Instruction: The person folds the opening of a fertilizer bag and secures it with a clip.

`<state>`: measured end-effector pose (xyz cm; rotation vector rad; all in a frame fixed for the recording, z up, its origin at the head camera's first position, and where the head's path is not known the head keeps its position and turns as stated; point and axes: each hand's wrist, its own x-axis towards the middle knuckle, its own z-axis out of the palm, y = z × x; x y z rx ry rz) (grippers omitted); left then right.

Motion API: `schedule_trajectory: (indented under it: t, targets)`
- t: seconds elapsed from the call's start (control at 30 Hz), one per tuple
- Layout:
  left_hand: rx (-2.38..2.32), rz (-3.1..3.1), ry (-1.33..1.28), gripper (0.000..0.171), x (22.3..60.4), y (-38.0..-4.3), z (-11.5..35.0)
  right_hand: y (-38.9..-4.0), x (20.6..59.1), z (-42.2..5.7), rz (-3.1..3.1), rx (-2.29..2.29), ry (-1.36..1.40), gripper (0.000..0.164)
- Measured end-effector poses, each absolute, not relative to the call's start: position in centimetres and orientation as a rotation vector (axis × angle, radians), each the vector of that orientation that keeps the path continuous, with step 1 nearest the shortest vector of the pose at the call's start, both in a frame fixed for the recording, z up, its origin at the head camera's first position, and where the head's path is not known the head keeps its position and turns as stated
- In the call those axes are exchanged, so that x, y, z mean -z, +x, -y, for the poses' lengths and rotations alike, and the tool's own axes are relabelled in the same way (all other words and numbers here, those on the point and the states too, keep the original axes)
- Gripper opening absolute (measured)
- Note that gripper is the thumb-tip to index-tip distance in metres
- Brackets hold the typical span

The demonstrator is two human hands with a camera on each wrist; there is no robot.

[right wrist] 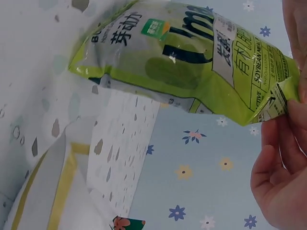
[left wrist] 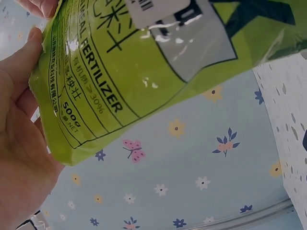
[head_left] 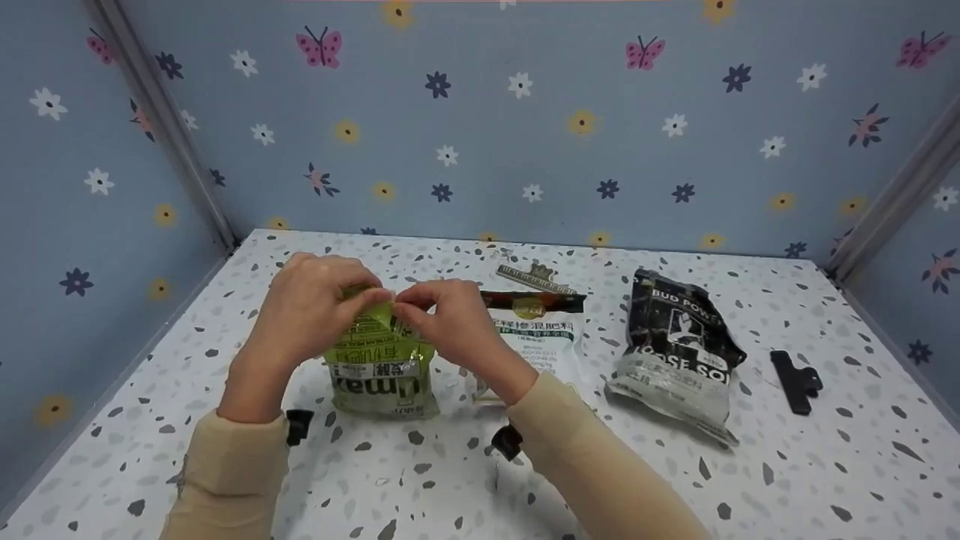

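While the left hand (head_left: 309, 301) pinches the upper edge of a glossy lime-green plastic pouch (head_left: 382, 373) printed with dark lettering, its thumb bears on one face and other fingers reach behind. The pouch hangs below both sets of fingers, plump and roughly upright; whether its lower end rests on the white, grey-flecked tabletop (head_left: 442, 491) I cannot tell. Close beside the left fingertips, the right hand (head_left: 459, 319) has its thumb and fingers closed on the pouch's upper corner. Beyond the right fingers and partly hidden by that arm lies a white plastic bag with a dark brown top band (head_left: 536, 303); just past its band lies a wide, brassy metal clip (head_left: 536, 277). Well to the right of the fingers are a plump black-and-silver plastic bag (head_left: 679, 356) and, farthest out, a black flat-jawed clip (head_left: 793, 382).

The step in hand looks like working the pouch's top edge, though folding or opening cannot be told apart. The next move would seem to call for a steady left pinch while the right fingers work along that edge, keeping the pouch upright.
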<state>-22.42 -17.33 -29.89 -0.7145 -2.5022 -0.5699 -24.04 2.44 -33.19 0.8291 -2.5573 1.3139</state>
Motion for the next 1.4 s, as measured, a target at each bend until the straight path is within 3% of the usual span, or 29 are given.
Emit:
schedule_trajectory:
  t: [0.93, 1.4]
  targets:
    - [0.57, 2.509, -0.696, 0.013, 29.8, -22.5, 17.3, -23.4, 37.4, -4.4, 2.536, -1.49, 0.731, 0.009]
    - [0.701, 2.563, -0.665, 0.015, 29.8, -22.4, 17.8, -22.5, 37.5, -4.4, 2.563, -1.45, 0.703, 0.01]
